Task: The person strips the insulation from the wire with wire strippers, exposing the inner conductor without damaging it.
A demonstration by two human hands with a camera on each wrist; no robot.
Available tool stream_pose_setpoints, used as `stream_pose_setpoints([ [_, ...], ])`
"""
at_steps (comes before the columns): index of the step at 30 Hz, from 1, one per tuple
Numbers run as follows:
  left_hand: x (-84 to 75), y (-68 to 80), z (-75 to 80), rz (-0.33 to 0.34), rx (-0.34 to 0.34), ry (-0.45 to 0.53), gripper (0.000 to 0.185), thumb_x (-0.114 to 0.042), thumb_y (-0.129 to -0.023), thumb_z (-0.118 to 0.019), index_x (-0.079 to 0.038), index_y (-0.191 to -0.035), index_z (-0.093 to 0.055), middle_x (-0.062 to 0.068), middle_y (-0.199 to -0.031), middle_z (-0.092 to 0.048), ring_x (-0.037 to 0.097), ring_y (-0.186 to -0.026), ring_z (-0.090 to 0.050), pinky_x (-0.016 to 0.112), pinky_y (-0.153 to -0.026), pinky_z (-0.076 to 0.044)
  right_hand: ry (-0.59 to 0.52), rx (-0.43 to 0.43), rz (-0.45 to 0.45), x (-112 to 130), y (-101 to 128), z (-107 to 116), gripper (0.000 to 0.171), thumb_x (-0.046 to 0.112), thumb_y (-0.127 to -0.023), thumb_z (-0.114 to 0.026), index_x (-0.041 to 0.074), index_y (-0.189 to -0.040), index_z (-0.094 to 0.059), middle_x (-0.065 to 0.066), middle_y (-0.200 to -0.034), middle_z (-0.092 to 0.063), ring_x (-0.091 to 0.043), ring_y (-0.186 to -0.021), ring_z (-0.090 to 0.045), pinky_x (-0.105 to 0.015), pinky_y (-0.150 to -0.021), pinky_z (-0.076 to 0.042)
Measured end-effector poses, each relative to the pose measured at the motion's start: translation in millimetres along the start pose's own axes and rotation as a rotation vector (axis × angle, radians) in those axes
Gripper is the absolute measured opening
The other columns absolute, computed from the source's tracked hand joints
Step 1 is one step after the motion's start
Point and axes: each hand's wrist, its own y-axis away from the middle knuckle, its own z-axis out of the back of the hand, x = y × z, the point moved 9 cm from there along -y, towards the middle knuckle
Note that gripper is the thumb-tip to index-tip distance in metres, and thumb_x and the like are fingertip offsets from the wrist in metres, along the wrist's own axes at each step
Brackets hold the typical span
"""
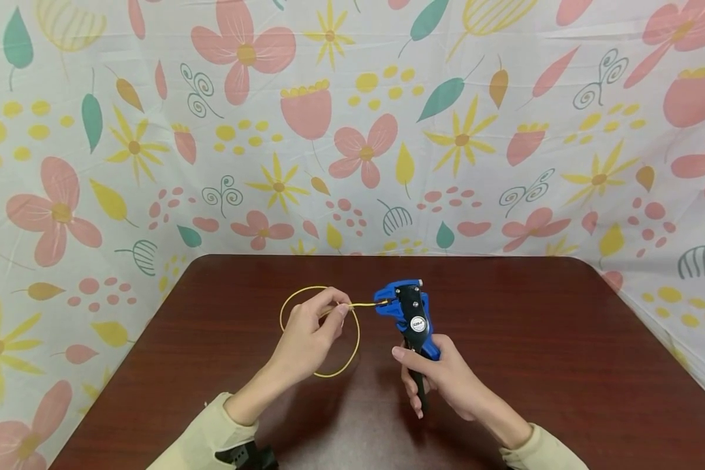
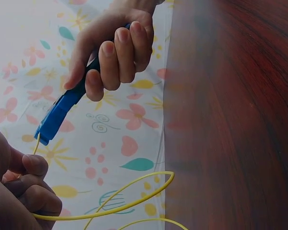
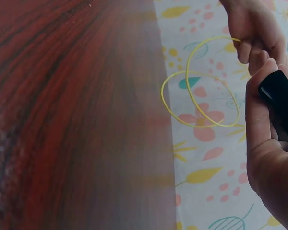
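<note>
A blue and black wire stripper (image 1: 414, 313) stands upright above the table, its jaws pointing left. My right hand (image 1: 443, 378) grips its handles, with the fingers curled round them in the left wrist view. Between the thumb and fingers of my left hand (image 1: 311, 333) a thin yellow wire (image 1: 357, 339) is pinched. One end of the wire reaches into the mouth of the stripper; how deep it sits cannot be made out. The rest of the wire hangs in loose loops about the left hand. In the right wrist view a black handle end (image 3: 281, 98) shows in the right hand.
Below the hands lies a dark reddish-brown table (image 1: 211, 313) with rounded far corners. A white cloth (image 1: 352, 163) printed with flowers and leaves hangs behind it and along the sides. A black device (image 1: 247, 454) is strapped at the left wrist.
</note>
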Motion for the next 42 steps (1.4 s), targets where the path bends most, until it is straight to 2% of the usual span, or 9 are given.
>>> stream_pose_setpoints([
  [7,0.1,0.2,-0.4,0.003,0.002,-0.006,0.012,-0.01,-0.109,-0.057,-0.014,-0.102,-0.067,-0.006,-0.06,-0.044,0.011,-0.055,-0.047,0.026,-0.056,-0.037,-0.001,0.007,0.001,0.3,-0.2,-1.8,0.023,0.013,-0.111,-0.052,-0.006,-0.1,-0.05,-0.009,-0.065,-0.058,-0.02,-0.049,-0.062,-0.055,-0.044,-0.054],
  [14,-0.3,0.4,-0.7,0.003,0.004,-0.012,0.012,-0.011,-0.109,-0.057,-0.013,-0.103,-0.067,-0.006,-0.06,-0.045,0.011,-0.055,-0.046,0.026,-0.056,-0.037,0.025,0.003,0.004,1.3,-0.4,-1.5,0.034,0.015,-0.112,-0.05,-0.012,-0.092,-0.046,-0.03,-0.062,-0.043,-0.021,-0.044,-0.055,-0.048,-0.039,-0.051],
  [17,0.3,0.2,-0.8,0.006,0.003,-0.014,0.012,-0.011,-0.108,-0.057,-0.014,-0.103,-0.068,-0.006,-0.06,-0.045,0.011,-0.055,-0.047,0.026,-0.057,-0.037,0.038,-0.004,0.0,1.1,-0.2,-0.3,0.036,0.016,-0.112,-0.05,-0.012,-0.09,-0.046,-0.033,-0.062,-0.039,-0.018,-0.044,-0.054,-0.047,-0.038,-0.05],
  [26,1.0,-0.2,-2.3,0.008,0.012,-0.015,0.012,-0.01,-0.108,-0.057,-0.012,-0.104,-0.068,-0.006,-0.059,-0.045,0.01,-0.053,-0.045,0.026,-0.056,-0.036,0.057,-0.056,-0.01,0.9,-0.8,2.5,0.046,0.019,-0.112,-0.052,-0.013,-0.08,-0.043,-0.025,-0.057,-0.038,-0.018,-0.038,-0.049,-0.039,-0.036,-0.045],
  [34,2.6,-0.7,-3.8,0.014,0.011,-0.013,0.013,-0.01,-0.108,-0.058,-0.015,-0.103,-0.068,-0.007,-0.058,-0.044,0.009,-0.049,-0.039,0.025,-0.053,-0.032,0.072,-0.131,-0.036,-3.4,0.7,5.7,0.044,0.023,-0.111,-0.056,-0.011,-0.085,-0.044,-0.007,-0.055,-0.047,-0.016,-0.038,-0.05,-0.034,-0.036,-0.045],
  [42,3.7,-0.4,-4.6,0.015,0.022,-0.012,0.012,-0.012,-0.109,-0.057,-0.015,-0.103,-0.068,-0.007,-0.058,-0.043,0.008,-0.051,-0.041,0.025,-0.055,-0.034,0.07,-0.147,-0.054,-4.6,3.8,5.5,0.041,0.024,-0.111,-0.056,-0.01,-0.089,-0.045,-0.005,-0.056,-0.049,-0.015,-0.039,-0.051,-0.032,-0.038,-0.046],
])
